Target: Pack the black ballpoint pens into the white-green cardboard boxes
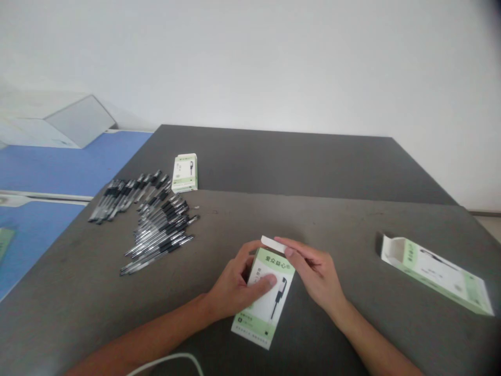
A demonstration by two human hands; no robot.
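Gap point(207, 261) between left hand point(233, 290) and pens point(160, 235)

From here I read the nearest carton point(254, 326) and the open carton point(434, 274) at right of frame as thin matt paperboard, the pens point(156, 230) at left as glossy clear and black plastic, and the desk point(332, 224) as smooth matt grey.

Bare forearms point(148, 339), white cable point(168, 355), possibly body-worn
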